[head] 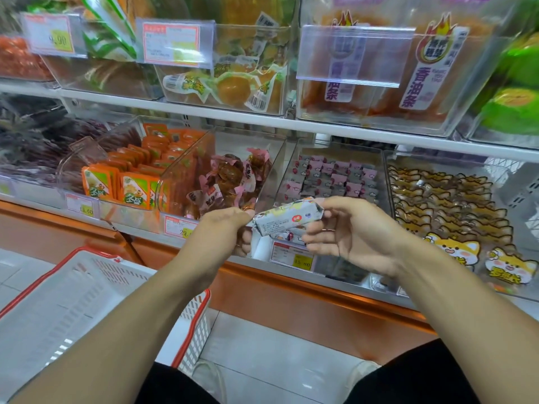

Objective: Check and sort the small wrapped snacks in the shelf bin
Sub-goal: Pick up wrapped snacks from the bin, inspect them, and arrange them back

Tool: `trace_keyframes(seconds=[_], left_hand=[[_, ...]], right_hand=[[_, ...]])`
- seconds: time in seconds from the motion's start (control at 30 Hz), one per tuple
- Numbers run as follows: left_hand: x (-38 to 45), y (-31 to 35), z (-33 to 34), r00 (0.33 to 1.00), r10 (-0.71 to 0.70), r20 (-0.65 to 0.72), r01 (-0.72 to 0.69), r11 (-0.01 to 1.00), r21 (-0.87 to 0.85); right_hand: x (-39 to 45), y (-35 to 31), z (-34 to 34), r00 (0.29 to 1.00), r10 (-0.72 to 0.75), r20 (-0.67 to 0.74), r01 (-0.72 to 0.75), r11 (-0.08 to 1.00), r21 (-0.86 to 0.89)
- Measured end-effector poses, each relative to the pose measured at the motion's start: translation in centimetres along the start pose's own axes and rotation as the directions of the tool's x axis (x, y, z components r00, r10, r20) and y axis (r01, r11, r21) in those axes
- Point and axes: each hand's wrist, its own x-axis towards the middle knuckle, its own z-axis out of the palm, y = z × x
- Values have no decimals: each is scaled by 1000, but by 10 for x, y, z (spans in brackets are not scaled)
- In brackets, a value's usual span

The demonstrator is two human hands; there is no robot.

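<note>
Both hands (227,225) pinch crinkly foil snack bar (287,217) by ends.

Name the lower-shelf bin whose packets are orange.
The second bin from the left, holding the orange packets. Its neighbours hold purple, brown-and-pink, and pink-and-grey snacks.

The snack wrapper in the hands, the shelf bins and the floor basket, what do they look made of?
Snack wrapper: probably thin foil-backed plastic film, silvery, glossy, with crimped ends.
Shelf bins: clear rigid plastic, likely acrylic; the contents show through and the edges glint.
Basket: white moulded plastic with slotted walls and a red rim.
</note>
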Motion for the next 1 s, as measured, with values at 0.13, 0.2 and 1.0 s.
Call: trace_keyframes(seconds=[0.13, 0.2, 1.0], left_hand=[[3, 0, 5, 992, -124, 15, 125, 974, -187], [5, -1, 7, 992, -125, -5, 121, 973, -195], [27, -26, 76, 826, 426, 370, -450, 102, 887]], right_hand=[[1, 0, -4, 996, 89, -10, -88, 993, 77], [3, 2, -4, 997, 65, -36, -64, 998, 27], [38, -9, -35, 598, -795, -102, 363, 383, -850]])
